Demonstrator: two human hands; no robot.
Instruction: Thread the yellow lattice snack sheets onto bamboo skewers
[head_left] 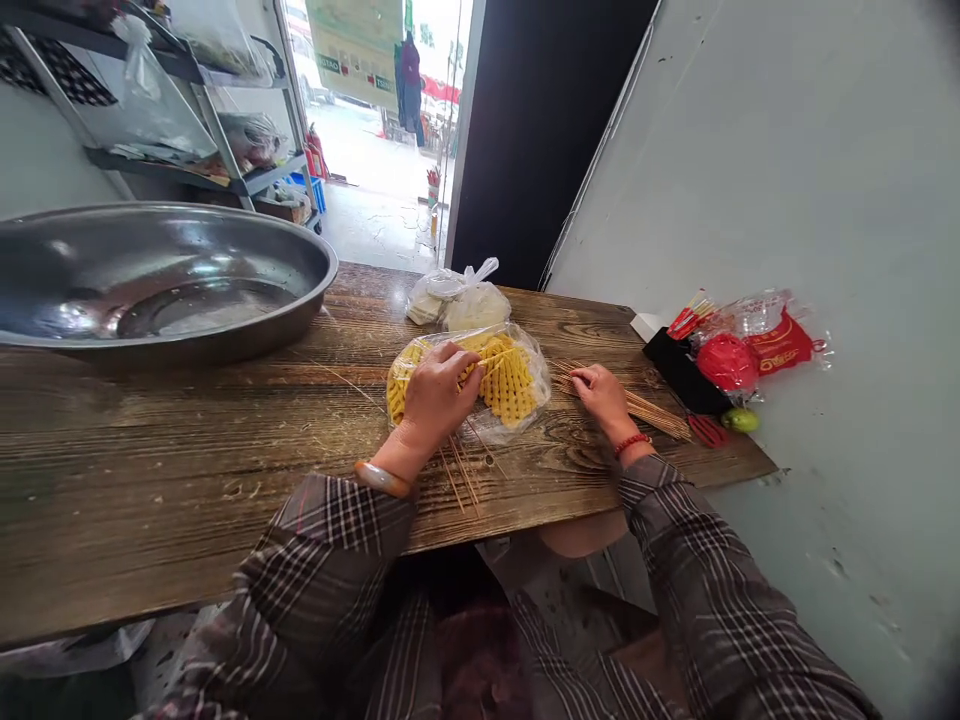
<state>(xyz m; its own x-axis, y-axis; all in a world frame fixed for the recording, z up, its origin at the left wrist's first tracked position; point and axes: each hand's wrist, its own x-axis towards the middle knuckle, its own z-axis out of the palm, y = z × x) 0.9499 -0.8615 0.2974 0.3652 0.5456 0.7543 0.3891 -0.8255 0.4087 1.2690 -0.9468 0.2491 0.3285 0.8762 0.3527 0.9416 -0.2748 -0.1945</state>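
Observation:
My left hand (442, 388) is closed over an open clear plastic bag (491, 436), its thumb and fingers pinched on the edge of a yellow lattice-cut food piece (517, 388). More yellow lattice-cut food (397, 390) shows left of the hand, inside the bag. My right hand (600, 395) rests at the bundle of bamboo skewers (656, 415), fingertips pinched on skewers at its far end. Several loose skewers (461, 475) lie below the bag, near the table's front edge. The left palm hides part of the food.
A large metal basin (300, 300) stands on the wooden table (225, 470) at left. Behind the food are tied white plastic bags (469, 300). At right, by the wall, sit a black box (679, 370), red-handled scissors (706, 430), a red bundle (727, 362) and a green fruit (741, 420).

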